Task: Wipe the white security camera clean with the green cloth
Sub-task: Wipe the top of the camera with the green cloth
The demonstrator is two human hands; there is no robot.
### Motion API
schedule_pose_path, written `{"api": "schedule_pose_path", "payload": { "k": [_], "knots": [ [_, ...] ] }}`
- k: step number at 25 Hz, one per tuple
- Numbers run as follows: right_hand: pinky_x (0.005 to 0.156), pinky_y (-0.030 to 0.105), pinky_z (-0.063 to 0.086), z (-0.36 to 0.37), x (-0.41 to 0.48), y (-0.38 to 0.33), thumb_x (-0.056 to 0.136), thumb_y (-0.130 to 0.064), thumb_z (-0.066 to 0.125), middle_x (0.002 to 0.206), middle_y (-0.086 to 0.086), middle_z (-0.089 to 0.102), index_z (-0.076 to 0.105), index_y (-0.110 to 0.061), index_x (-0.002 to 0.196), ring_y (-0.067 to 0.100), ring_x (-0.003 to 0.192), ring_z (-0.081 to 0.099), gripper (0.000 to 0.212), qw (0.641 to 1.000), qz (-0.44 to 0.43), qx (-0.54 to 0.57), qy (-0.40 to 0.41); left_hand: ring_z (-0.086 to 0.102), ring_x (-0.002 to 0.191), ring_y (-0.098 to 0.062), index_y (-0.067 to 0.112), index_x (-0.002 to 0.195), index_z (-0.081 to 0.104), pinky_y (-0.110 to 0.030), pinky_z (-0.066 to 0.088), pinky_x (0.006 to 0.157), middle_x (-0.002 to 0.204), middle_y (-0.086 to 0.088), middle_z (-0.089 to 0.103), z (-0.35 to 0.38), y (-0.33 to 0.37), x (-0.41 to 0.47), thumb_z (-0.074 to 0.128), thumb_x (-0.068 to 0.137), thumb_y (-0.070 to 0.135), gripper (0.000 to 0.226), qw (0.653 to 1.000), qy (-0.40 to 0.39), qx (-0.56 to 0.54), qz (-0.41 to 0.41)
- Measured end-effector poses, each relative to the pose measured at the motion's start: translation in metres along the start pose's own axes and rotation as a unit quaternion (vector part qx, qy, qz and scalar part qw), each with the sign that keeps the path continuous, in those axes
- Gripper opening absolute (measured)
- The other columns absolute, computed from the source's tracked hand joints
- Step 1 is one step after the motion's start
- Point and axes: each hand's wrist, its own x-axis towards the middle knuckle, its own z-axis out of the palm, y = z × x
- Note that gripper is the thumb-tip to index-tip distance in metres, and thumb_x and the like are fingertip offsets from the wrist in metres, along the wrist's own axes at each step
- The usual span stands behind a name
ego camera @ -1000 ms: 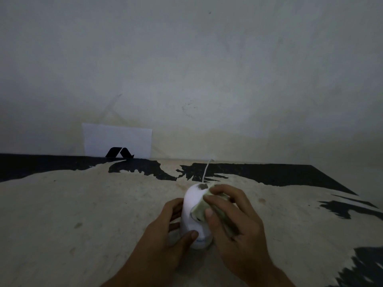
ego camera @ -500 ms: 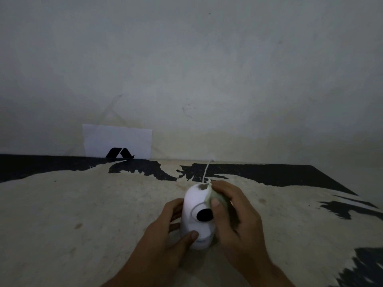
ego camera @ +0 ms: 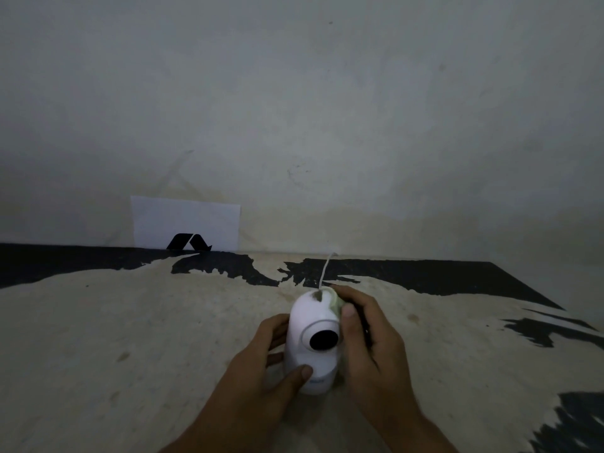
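while the white security camera [ego camera: 312,338] stands upright on the worn table [ego camera: 130,338], the left hand [ego camera: 261,361] clamps its base, thumb in front. the right hand [ego camera: 366,338] presses the green cloth [ego camera: 336,304] against its right side. it looks light, smooth, slippery plastic; best held low around the base.

Smooth glossy white plastic camera [ego camera: 312,325], soft green cloth [ego camera: 336,304], worn matt tabletop [ego camera: 130,338], paper sheet [ego camera: 186,220].
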Motion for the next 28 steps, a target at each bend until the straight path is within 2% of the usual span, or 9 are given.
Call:
{"api": "schedule_pose_path", "payload": {
  "k": [3,5,9,11,14,17,22,26,28],
  "knots": [
    [0.090,0.028,0.052,-0.003,-0.003,-0.002,0.093,-0.050,0.040,0.120,-0.018,0.063,0.058,-0.031,0.117,0.005,0.114,0.058,0.035,0.999,-0.041,-0.023,0.000,0.047,0.085,0.025,0.054,0.103,0.028,0.010,0.035,0.065,0.102,0.041,0.036,0.000,0.003,0.001,0.070,0.077,0.032,0.054,1.000,0.000,0.002,-0.012],
    [0.093,0.029,0.048,-0.003,-0.004,-0.003,0.092,-0.057,0.039,0.123,-0.018,0.061,0.058,-0.033,0.114,0.006,0.117,0.056,0.037,0.998,-0.058,-0.031,-0.007,0.045,0.085,0.025,0.055,0.101,0.029,0.009,0.036,0.065,0.102,0.040,0.038,0.001,0.003,0.002,0.070,0.077,0.032,0.054,1.000,-0.001,-0.003,-0.012],
    [0.086,0.028,0.055,-0.003,0.002,0.000,0.093,-0.039,0.042,0.113,-0.021,0.064,0.058,-0.031,0.117,0.001,0.106,0.061,0.030,1.000,0.014,0.008,-0.013,0.042,0.082,0.034,0.054,0.102,0.029,0.011,0.034,0.065,0.102,0.040,0.039,0.000,0.002,0.001,0.070,0.077,0.031,0.053,1.000,-0.006,-0.002,-0.006],
    [0.087,0.026,0.054,-0.005,0.001,-0.001,0.094,-0.033,0.043,0.114,-0.021,0.065,0.059,-0.030,0.118,0.001,0.107,0.061,0.030,1.000,0.003,0.011,-0.008,0.042,0.083,0.035,0.055,0.102,0.028,0.011,0.034,0.064,0.102,0.040,0.038,0.000,0.002,0.000,0.069,0.077,0.032,0.053,1.000,-0.010,-0.001,-0.006],
    [0.091,0.031,0.050,-0.004,0.000,-0.003,0.093,-0.039,0.044,0.119,-0.021,0.063,0.058,-0.034,0.118,0.007,0.113,0.059,0.030,0.999,-0.027,-0.003,-0.016,0.040,0.091,0.036,0.053,0.104,0.033,0.009,0.036,0.069,0.107,0.039,0.043,0.000,0.001,0.001,0.070,0.075,0.034,0.051,1.000,-0.011,-0.014,-0.003],
    [0.088,0.033,0.055,-0.001,0.004,-0.001,0.094,-0.034,0.043,0.113,-0.020,0.065,0.060,-0.032,0.115,0.003,0.107,0.061,0.028,1.000,0.014,0.019,-0.014,0.042,0.095,0.032,0.052,0.107,0.033,0.007,0.037,0.074,0.111,0.036,0.045,-0.001,0.000,0.000,0.069,0.074,0.037,0.052,1.000,-0.009,-0.010,0.004],
    [0.092,0.029,0.048,-0.004,0.003,-0.004,0.093,-0.041,0.039,0.118,-0.021,0.064,0.060,-0.032,0.118,0.008,0.115,0.058,0.034,0.999,-0.032,-0.003,-0.026,0.046,0.089,0.029,0.054,0.103,0.031,0.007,0.037,0.070,0.106,0.039,0.041,0.000,0.001,0.001,0.070,0.075,0.035,0.052,1.000,-0.001,-0.004,-0.001],
    [0.082,0.020,0.052,-0.002,0.007,-0.001,0.094,-0.036,0.038,0.109,-0.023,0.066,0.060,-0.038,0.112,0.000,0.103,0.062,0.028,0.998,0.029,0.031,-0.037,0.045,0.094,0.025,0.054,0.106,0.031,0.006,0.038,0.075,0.111,0.037,0.042,0.000,0.000,0.000,0.069,0.076,0.035,0.053,1.000,-0.004,0.000,0.010],
    [0.088,0.023,0.052,-0.002,0.006,-0.002,0.095,-0.038,0.039,0.114,-0.022,0.065,0.059,-0.036,0.117,-0.001,0.108,0.060,0.030,0.999,0.005,0.006,-0.033,0.044,0.090,0.026,0.054,0.104,0.030,0.008,0.037,0.071,0.107,0.039,0.041,0.001,0.001,0.000,0.069,0.076,0.034,0.052,1.000,-0.001,0.003,0.009]
  ]
}}
